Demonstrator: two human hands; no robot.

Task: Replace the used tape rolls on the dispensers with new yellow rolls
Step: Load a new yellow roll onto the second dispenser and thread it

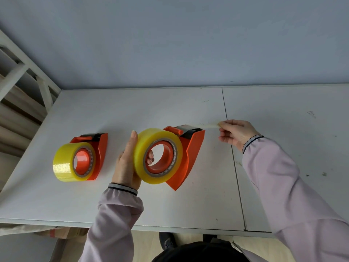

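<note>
The left hand [126, 163] clasps a yellow tape roll [158, 156] mounted on an orange dispenser [189, 156], fingers through its core. The right hand [235, 133] pinches the tape end [209, 126] (seemingly drawn across the cutter). Left of the left hand, a second loaded dispenser [100, 154] rests on the worktop [188, 205]
</note>
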